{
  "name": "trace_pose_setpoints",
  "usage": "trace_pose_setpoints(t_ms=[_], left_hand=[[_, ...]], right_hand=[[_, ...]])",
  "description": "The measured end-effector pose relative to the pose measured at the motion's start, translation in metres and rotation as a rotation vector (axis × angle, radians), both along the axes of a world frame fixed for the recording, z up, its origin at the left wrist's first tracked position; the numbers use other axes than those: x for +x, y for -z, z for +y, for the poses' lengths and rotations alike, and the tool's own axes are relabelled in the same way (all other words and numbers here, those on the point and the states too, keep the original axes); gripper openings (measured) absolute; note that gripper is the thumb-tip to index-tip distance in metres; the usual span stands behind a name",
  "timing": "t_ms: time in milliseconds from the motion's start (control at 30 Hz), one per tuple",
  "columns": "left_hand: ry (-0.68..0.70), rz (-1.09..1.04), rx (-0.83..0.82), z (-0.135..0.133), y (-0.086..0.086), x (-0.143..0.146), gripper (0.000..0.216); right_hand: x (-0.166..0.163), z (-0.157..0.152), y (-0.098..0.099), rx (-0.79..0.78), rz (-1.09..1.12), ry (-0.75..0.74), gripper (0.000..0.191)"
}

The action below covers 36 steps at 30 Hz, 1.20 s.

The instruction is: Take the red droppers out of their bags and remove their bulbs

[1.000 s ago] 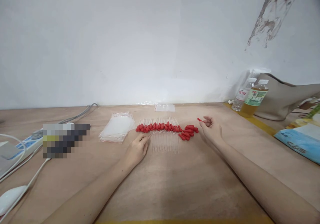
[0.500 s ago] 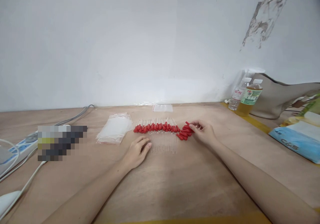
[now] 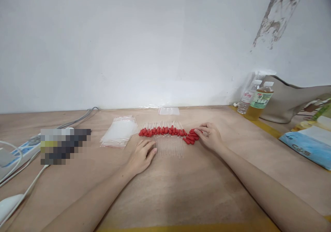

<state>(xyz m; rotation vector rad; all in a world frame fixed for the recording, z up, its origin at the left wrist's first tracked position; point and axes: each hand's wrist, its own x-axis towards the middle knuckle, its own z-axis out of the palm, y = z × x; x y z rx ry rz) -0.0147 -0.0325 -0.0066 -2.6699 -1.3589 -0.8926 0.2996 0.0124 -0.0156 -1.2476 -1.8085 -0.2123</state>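
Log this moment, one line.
left hand: beside clear tubes | right hand: at small red pile | plastic bags: left of tubes

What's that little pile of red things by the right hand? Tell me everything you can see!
It's a small heap of shiny red, club-shaped pieces, each rounded at one end and narrower at the other. They look like rubber or soft plastic. They lie on their sides, bunched and overlapping, on the brown wooden tabletop, just right of a row of similar red bulbs. The right hand's fingertips are at the heap's right edge, partly hiding it.
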Motion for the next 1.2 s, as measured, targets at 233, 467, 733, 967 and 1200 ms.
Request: trace_pose_setpoints(t_ms=[233, 467, 733, 967, 1200], left_hand=[[-0.005, -0.042, -0.035, 0.0, 0.002, -0.001, 0.029], [-0.025, -0.027, -0.074, 0.0, 0.003, 0.0, 0.026], [-0.014, -0.047, -0.081, 0.0, 0.004, 0.0, 0.022], [-0.001, -0.069, -0.135, -0.002, 0.002, 0.001, 0.024], [-0.004, -0.056, -0.111, -0.001, 0.006, 0.0, 0.025]], right_hand=[[-0.001, -0.003, -0.004, 0.004, 0.189, 0.067, 0.026], [-0.023, 0.016, -0.05, -0.391, -0.095, 0.264, 0.022], [-0.062, 0.065, -0.055, -0.824, -0.229, 0.369, 0.019], [-0.066, 0.078, -0.047, -0.957, -0.206, 0.38, 0.024], [-0.06, 0.073, -0.059, -0.784, -0.078, 0.308, 0.018]])
